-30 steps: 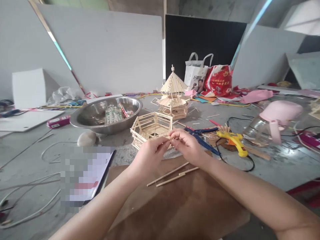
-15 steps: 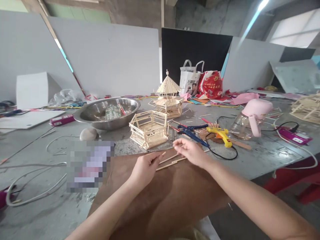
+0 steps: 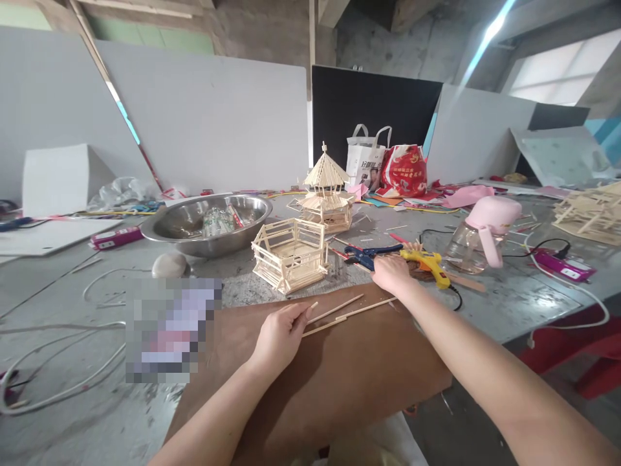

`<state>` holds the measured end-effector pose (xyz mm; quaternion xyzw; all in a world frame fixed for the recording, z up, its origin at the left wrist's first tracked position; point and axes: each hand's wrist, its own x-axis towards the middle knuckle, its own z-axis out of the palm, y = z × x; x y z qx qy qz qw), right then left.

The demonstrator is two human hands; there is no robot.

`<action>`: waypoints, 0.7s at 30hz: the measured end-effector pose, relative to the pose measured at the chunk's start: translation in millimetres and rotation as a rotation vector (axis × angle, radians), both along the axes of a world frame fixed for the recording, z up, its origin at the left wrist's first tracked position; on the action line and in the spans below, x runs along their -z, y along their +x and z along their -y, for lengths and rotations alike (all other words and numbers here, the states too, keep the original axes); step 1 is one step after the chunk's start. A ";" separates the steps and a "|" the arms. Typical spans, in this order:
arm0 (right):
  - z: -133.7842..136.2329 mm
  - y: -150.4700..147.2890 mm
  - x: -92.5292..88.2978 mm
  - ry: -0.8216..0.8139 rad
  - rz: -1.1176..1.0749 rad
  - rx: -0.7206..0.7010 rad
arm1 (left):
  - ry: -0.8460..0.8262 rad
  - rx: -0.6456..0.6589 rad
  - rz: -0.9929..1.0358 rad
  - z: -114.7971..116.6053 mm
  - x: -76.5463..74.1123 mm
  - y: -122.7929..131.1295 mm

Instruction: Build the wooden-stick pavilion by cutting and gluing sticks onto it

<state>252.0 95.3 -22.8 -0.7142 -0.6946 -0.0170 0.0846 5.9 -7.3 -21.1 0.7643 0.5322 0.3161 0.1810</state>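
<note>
My left hand (image 3: 281,331) is closed on a thin wooden stick (image 3: 314,305), whose tip pokes out past the thumb. Over the blue cutter (image 3: 361,254), my right hand (image 3: 392,274) has its fingers curled round one handle, hiding most of it. Several loose sticks (image 3: 366,308) lie on a brown board (image 3: 359,362) between and below the hands. Just beyond stands a hexagonal stick frame (image 3: 290,257) with railings. Behind it rises a small stick pavilion (image 3: 326,188) with a pointed roof.
Right of the cutter lie a yellow glue gun (image 3: 436,268) and a pink-lidded bottle (image 3: 478,234). A steel basin (image 3: 208,248), a round stone-like object (image 3: 169,265) and a blurred-out phone-like item (image 3: 179,327) are on the left. Cables and purple power strips (image 3: 565,264) lie on the table.
My right hand has moved away from the sticks, forward and right, onto the blue cutter's handle. My left hand stays near the same spot with its stick. The view has shifted slightly.
</note>
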 end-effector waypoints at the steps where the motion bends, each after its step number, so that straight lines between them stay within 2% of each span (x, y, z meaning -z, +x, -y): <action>1: -3.7 -4.3 -0.2 -0.017 0.019 0.006 | -0.005 0.002 -0.010 0.0 0.1 -0.9; 5: -15.2 -13.0 -1.4 -0.042 0.042 0.015 | -0.021 0.055 -0.113 1.2 1.0 -0.8; 10: -19.0 -16.3 -9.1 0.046 -0.008 0.031 | -0.012 0.104 -0.343 3.4 2.5 3.5; 13: -20.6 -16.0 -24.6 0.145 -0.069 0.046 | -0.001 0.090 -0.457 3.5 4.2 4.7; 17: -16.7 -5.3 -54.9 0.304 -0.173 0.096 | 0.011 0.077 -0.500 3.0 6.0 4.6; 19: -6.9 6.9 -66.0 0.420 -0.312 0.116 | 0.008 0.067 -0.490 2.7 6.0 4.5; 21: 9.2 23.8 -68.6 0.616 -0.771 0.106 | 0.002 0.057 -0.469 1.8 5.4 4.2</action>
